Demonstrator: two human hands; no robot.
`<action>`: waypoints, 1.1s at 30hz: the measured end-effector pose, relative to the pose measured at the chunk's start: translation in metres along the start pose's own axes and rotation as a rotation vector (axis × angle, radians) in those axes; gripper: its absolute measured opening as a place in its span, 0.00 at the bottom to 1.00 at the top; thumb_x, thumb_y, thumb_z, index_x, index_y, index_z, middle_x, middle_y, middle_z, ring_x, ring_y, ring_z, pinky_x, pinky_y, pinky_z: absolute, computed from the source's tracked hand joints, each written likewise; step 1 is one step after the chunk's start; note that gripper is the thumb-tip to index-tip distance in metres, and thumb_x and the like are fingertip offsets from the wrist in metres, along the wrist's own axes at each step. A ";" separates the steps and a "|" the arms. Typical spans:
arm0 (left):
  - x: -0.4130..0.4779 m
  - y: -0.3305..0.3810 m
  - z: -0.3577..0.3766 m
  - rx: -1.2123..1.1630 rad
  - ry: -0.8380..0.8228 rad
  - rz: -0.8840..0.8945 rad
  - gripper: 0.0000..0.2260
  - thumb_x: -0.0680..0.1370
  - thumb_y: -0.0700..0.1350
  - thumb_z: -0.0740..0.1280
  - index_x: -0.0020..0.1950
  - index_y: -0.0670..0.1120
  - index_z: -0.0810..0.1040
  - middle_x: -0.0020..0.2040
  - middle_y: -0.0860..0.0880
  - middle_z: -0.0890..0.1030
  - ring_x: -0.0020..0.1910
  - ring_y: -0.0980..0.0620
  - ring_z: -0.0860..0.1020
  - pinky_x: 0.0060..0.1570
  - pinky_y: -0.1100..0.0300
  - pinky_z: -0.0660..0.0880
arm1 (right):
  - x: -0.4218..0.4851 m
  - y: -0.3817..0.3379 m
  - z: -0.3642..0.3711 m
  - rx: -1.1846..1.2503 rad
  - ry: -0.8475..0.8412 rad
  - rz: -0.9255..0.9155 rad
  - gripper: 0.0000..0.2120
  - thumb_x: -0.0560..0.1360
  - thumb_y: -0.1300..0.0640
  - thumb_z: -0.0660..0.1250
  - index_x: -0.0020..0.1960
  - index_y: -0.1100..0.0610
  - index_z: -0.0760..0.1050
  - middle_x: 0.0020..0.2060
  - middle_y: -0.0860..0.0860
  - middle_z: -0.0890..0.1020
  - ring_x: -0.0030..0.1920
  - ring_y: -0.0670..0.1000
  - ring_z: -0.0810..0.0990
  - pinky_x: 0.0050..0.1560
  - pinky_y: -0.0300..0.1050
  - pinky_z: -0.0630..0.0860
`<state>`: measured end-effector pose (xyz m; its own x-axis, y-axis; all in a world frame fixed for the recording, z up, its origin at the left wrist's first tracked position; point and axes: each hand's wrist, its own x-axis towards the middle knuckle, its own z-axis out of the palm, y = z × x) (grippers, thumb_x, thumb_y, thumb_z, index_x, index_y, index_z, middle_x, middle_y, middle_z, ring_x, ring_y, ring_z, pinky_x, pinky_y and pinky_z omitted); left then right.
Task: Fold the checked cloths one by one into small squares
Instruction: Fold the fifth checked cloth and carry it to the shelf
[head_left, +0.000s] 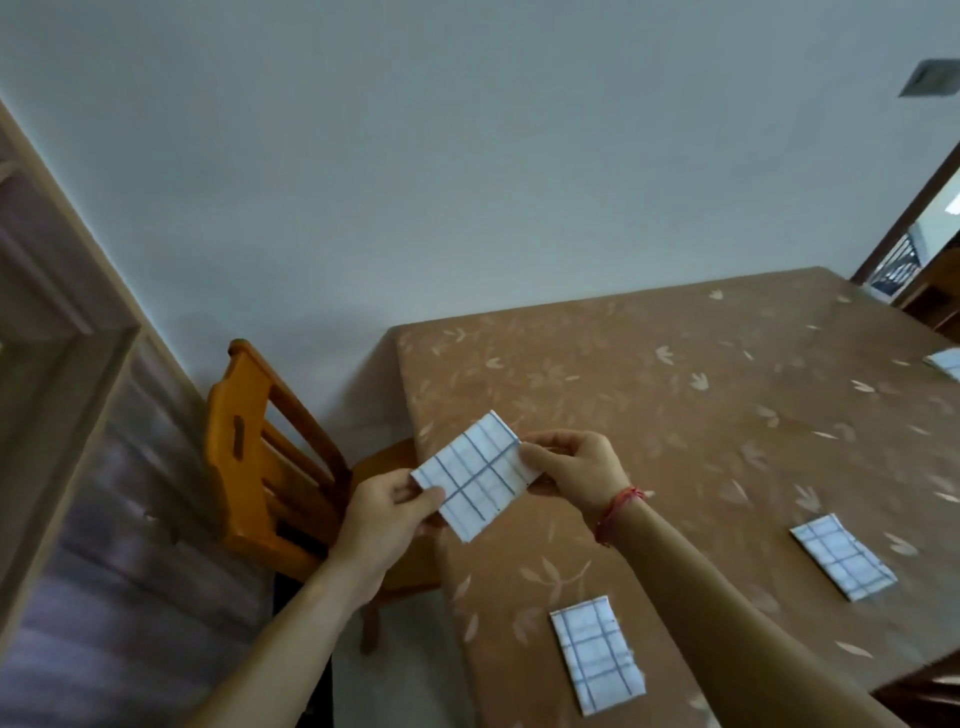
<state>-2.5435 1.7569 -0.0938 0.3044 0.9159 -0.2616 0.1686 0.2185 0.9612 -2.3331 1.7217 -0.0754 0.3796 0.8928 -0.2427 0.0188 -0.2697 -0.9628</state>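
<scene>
A white cloth with blue checks (478, 475), folded to a small rectangle, is held in the air above the table's left edge. My left hand (387, 512) pinches its lower left corner between thumb and fingers. My right hand (574, 467) pinches its right edge; a red string is tied round that wrist. Two more folded checked cloths lie flat on the table: one near the front edge (597, 654) and one to the right (841, 556). A corner of another checked cloth (946, 362) shows at the far right.
The table (675, 395) wears a brown cloth with a pale leaf pattern. An orange wooden chair (260, 467) stands against the table's left side. A wooden door frame (62, 332) fills the left; a doorway (914, 249) opens at the right.
</scene>
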 end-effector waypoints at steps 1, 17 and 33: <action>0.008 0.000 0.003 -0.023 0.022 -0.009 0.06 0.78 0.39 0.69 0.52 0.46 0.82 0.46 0.49 0.86 0.46 0.51 0.84 0.48 0.48 0.82 | 0.005 0.000 -0.004 -0.030 0.003 0.000 0.06 0.74 0.63 0.71 0.40 0.55 0.82 0.33 0.51 0.83 0.33 0.46 0.82 0.34 0.40 0.81; 0.189 -0.041 0.026 -0.120 0.107 -0.230 0.06 0.75 0.36 0.71 0.51 0.42 0.83 0.44 0.46 0.85 0.43 0.50 0.85 0.45 0.50 0.82 | 0.161 0.041 0.001 -0.362 0.186 0.172 0.04 0.71 0.56 0.72 0.38 0.51 0.83 0.32 0.50 0.84 0.35 0.52 0.84 0.39 0.45 0.83; 0.370 -0.087 0.050 0.029 0.258 -0.269 0.03 0.73 0.33 0.71 0.43 0.40 0.81 0.40 0.44 0.83 0.39 0.49 0.84 0.38 0.59 0.82 | 0.345 0.119 0.017 -0.480 0.223 0.262 0.08 0.71 0.54 0.69 0.47 0.50 0.85 0.37 0.45 0.84 0.39 0.44 0.81 0.37 0.35 0.73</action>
<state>-2.3987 2.0602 -0.2786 0.0000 0.8824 -0.4705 0.2385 0.4570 0.8569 -2.2158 2.0037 -0.2759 0.6121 0.6912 -0.3842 0.2952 -0.6505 -0.6998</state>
